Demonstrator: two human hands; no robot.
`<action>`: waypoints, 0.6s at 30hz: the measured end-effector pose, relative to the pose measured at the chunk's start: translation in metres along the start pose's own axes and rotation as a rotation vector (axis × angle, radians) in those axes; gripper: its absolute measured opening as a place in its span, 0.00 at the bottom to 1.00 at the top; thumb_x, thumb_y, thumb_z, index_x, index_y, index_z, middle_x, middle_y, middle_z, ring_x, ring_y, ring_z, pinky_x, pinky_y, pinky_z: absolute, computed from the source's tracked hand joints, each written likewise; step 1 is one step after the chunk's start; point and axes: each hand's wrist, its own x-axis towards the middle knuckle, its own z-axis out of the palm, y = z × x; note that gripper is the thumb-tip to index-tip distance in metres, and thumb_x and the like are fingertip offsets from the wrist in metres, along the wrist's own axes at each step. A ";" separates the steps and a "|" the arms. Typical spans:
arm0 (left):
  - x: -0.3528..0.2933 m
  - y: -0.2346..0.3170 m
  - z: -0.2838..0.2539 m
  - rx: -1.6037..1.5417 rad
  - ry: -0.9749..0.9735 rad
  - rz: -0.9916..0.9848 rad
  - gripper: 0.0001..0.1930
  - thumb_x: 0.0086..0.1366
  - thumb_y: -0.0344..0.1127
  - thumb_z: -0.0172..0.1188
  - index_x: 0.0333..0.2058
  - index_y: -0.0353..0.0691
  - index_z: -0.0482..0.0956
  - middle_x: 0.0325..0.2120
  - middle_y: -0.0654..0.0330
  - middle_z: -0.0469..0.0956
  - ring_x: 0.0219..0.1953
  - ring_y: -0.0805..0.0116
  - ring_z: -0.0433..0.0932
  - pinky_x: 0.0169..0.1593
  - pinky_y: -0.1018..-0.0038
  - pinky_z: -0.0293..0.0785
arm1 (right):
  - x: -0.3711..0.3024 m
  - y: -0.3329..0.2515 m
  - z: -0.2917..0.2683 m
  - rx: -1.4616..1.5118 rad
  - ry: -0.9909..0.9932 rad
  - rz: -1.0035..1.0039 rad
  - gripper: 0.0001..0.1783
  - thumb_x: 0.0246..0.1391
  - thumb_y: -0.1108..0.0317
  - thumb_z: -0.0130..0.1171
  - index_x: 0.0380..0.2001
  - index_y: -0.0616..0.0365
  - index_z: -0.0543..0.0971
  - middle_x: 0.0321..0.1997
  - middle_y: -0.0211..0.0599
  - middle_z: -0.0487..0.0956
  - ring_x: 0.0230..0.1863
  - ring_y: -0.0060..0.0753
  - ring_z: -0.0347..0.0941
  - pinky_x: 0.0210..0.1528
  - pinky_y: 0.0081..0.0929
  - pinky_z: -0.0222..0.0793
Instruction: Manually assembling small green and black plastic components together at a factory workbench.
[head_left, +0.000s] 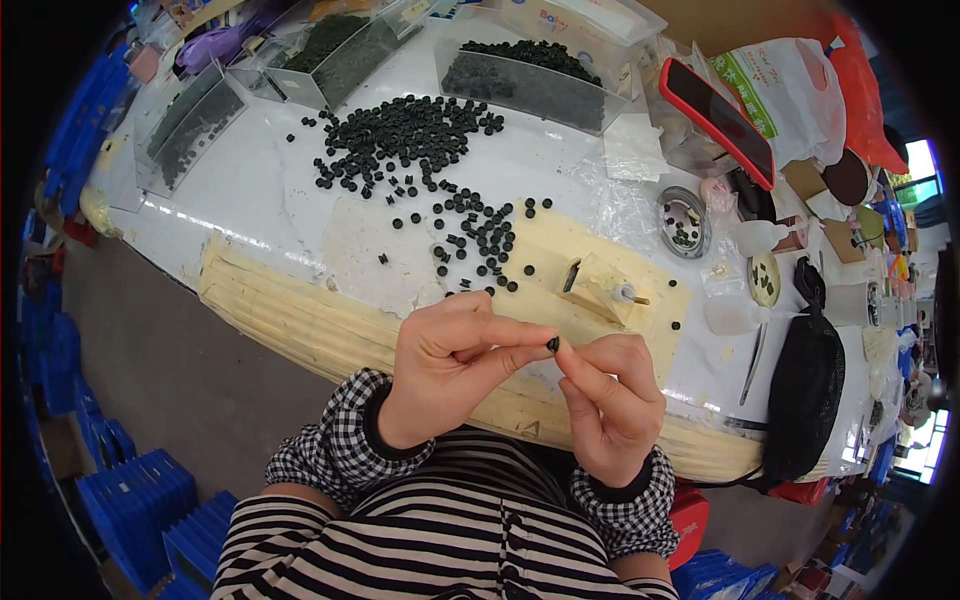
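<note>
In front of my chest, my left hand pinches a small black round part between thumb and forefinger. My right hand meets it there, its forefinger tip against the part and its other fingers curled. Fingertips cover most of the part. Just beyond my hands lie loose black round parts, some on their sides showing a groove round the middle. They trail back to a larger heap. A small yellowish block fixture with a pale tip stands on a yellow board beyond my right hand.
Clear bins of black parts line the back, with another bin at the left. On the right are a red-cased phone, a round tin, tweezers and a black mesh pouch. Yellow padding covers the table's near edge.
</note>
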 end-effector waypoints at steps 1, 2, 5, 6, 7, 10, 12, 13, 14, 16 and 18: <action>0.000 0.000 0.000 -0.004 0.000 -0.005 0.11 0.54 0.24 0.69 0.37 0.42 0.86 0.15 0.71 0.61 0.18 0.83 0.55 0.22 0.82 0.48 | 0.000 0.000 0.000 0.002 0.000 0.002 0.21 0.41 0.79 0.67 0.43 0.57 0.83 0.32 0.32 0.77 0.34 0.35 0.70 0.37 0.26 0.67; 0.000 0.000 0.000 -0.005 0.000 0.000 0.10 0.54 0.24 0.68 0.37 0.42 0.86 0.15 0.71 0.61 0.18 0.83 0.55 0.22 0.82 0.48 | 0.000 0.000 0.000 0.004 0.000 0.003 0.21 0.41 0.79 0.66 0.44 0.57 0.83 0.32 0.32 0.77 0.34 0.35 0.70 0.37 0.26 0.67; 0.000 -0.001 -0.001 -0.007 -0.002 0.006 0.10 0.54 0.24 0.68 0.36 0.42 0.86 0.15 0.71 0.61 0.18 0.83 0.55 0.22 0.82 0.48 | -0.001 0.000 0.001 0.019 0.005 0.016 0.21 0.42 0.79 0.66 0.44 0.57 0.83 0.32 0.33 0.77 0.34 0.35 0.70 0.37 0.27 0.67; 0.000 -0.001 -0.001 -0.006 -0.003 0.001 0.10 0.54 0.24 0.68 0.36 0.42 0.86 0.15 0.71 0.60 0.18 0.83 0.55 0.21 0.82 0.48 | -0.001 0.000 0.001 0.021 0.006 0.018 0.21 0.42 0.79 0.66 0.44 0.57 0.83 0.32 0.33 0.77 0.34 0.35 0.70 0.37 0.27 0.67; 0.000 0.000 -0.001 -0.006 -0.004 -0.004 0.10 0.54 0.24 0.68 0.36 0.41 0.86 0.15 0.72 0.60 0.17 0.84 0.55 0.21 0.82 0.48 | -0.001 0.000 0.001 0.023 0.007 0.021 0.21 0.42 0.79 0.66 0.44 0.57 0.83 0.32 0.33 0.77 0.34 0.35 0.70 0.37 0.27 0.67; 0.001 0.000 -0.001 -0.012 -0.011 -0.012 0.10 0.54 0.24 0.68 0.36 0.41 0.86 0.16 0.72 0.60 0.17 0.84 0.54 0.21 0.82 0.48 | -0.002 0.000 0.001 0.024 0.008 0.017 0.21 0.42 0.79 0.66 0.44 0.57 0.83 0.32 0.32 0.77 0.34 0.35 0.70 0.37 0.27 0.67; 0.001 0.000 -0.001 -0.022 -0.014 -0.014 0.10 0.54 0.24 0.68 0.36 0.41 0.86 0.16 0.72 0.60 0.17 0.84 0.54 0.21 0.82 0.48 | -0.002 0.000 0.001 0.022 0.008 0.015 0.21 0.42 0.79 0.66 0.44 0.57 0.83 0.32 0.32 0.77 0.34 0.35 0.70 0.37 0.27 0.67; 0.001 0.000 -0.001 -0.027 -0.016 -0.015 0.10 0.54 0.24 0.68 0.36 0.41 0.86 0.16 0.72 0.60 0.17 0.84 0.54 0.21 0.82 0.48 | -0.001 -0.001 0.001 0.021 0.008 0.015 0.21 0.42 0.79 0.66 0.44 0.57 0.83 0.32 0.32 0.77 0.34 0.35 0.70 0.37 0.27 0.67; 0.001 0.000 -0.001 -0.029 -0.016 -0.016 0.10 0.54 0.24 0.68 0.37 0.41 0.85 0.16 0.72 0.59 0.17 0.84 0.54 0.21 0.83 0.48 | -0.001 -0.001 0.001 0.021 0.008 0.016 0.21 0.42 0.79 0.66 0.44 0.57 0.83 0.32 0.32 0.77 0.34 0.35 0.69 0.37 0.27 0.67; 0.000 0.000 -0.001 -0.033 -0.016 -0.020 0.10 0.54 0.24 0.68 0.37 0.41 0.85 0.16 0.72 0.59 0.17 0.85 0.54 0.22 0.83 0.48 | -0.001 0.000 0.001 0.018 0.010 0.012 0.21 0.42 0.79 0.66 0.44 0.57 0.83 0.32 0.32 0.77 0.33 0.35 0.69 0.37 0.27 0.67; 0.001 0.000 -0.001 -0.031 -0.015 -0.010 0.11 0.54 0.23 0.68 0.37 0.41 0.85 0.16 0.72 0.59 0.17 0.84 0.54 0.22 0.83 0.48 | -0.001 -0.001 0.001 0.016 0.013 0.011 0.21 0.42 0.79 0.66 0.44 0.57 0.83 0.32 0.32 0.77 0.33 0.34 0.69 0.37 0.27 0.67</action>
